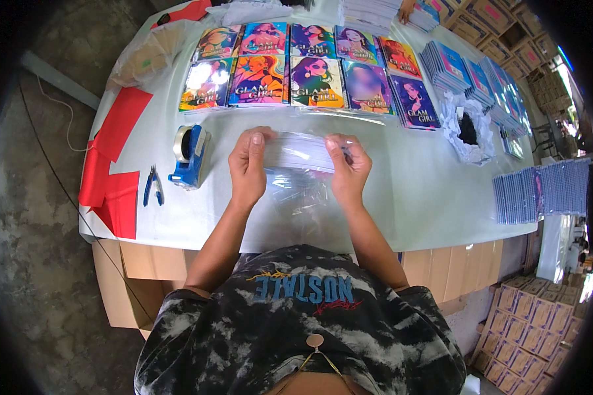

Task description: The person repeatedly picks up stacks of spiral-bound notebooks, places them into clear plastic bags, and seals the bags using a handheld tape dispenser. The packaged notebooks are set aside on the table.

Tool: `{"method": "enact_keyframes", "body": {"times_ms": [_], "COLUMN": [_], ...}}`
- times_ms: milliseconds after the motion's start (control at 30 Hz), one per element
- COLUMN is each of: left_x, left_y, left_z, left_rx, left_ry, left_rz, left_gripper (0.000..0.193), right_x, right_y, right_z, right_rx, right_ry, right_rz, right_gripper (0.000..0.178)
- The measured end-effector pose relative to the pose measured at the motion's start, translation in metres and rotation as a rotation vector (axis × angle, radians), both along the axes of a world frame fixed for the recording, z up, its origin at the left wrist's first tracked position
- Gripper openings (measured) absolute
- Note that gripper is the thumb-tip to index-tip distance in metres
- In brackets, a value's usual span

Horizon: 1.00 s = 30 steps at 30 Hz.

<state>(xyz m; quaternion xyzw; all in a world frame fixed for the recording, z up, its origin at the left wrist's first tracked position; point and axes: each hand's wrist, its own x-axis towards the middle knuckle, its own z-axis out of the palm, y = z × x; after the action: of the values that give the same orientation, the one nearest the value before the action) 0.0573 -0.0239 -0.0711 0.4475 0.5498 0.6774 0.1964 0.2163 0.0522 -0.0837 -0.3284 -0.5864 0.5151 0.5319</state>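
Between my two hands, over the near middle of the table, is a stack of notebooks (pixel 298 151) in clear plastic film (pixel 300 191), its white page edges turned up. My left hand (pixel 249 164) is closed on its left end, thumb on top. At the right end, my right hand (pixel 349 168) pinches the stack and the film, which glints around the fingers. Loose film hangs toward me below the stack. Beyond my hands, several spiral notebooks (pixel 316 82) with colourful illustrated covers lie in two rows.
A blue tape dispenser (pixel 190 158) and blue-handled nippers (pixel 153 186) lie left, near red sheets (pixel 120 125). Notebook stacks (pixel 447 69) and crumpled plastic (pixel 466 128) sit right, with a notebook row (pixel 540 191) at the right edge. Another person's hand (pixel 406 10) shows at the far side.
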Motion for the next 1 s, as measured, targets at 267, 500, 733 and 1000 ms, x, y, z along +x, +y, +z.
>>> {"method": "enact_keyframes", "body": {"times_ms": [267,500,733,1000], "left_x": [0.007,-0.016,-0.004,0.028], "left_y": [-0.002,-0.002,-0.023,-0.028], "left_z": [0.009,-0.012,-0.027,-0.026], "left_rx": [0.095,-0.02,0.029,-0.185], "left_ry": [0.01,-0.051,0.122,0.902], "left_rz": [0.193,-0.103,-0.062,0.408], "left_gripper": [0.036,0.045,0.073,0.033], "right_x": [-0.01,-0.002,-0.011,-0.026], "right_y": [-0.008,0.003,-0.018,-0.007], "right_z": [0.02,0.008,0.0,-0.001], "right_rx": [0.167,0.117,0.016,-0.1], "right_ry": [0.054,0.209,-0.065,-0.098], "right_rz": [-0.105,-0.083,-0.098,-0.264], "right_gripper": [0.003,0.046,0.067,0.04]}}
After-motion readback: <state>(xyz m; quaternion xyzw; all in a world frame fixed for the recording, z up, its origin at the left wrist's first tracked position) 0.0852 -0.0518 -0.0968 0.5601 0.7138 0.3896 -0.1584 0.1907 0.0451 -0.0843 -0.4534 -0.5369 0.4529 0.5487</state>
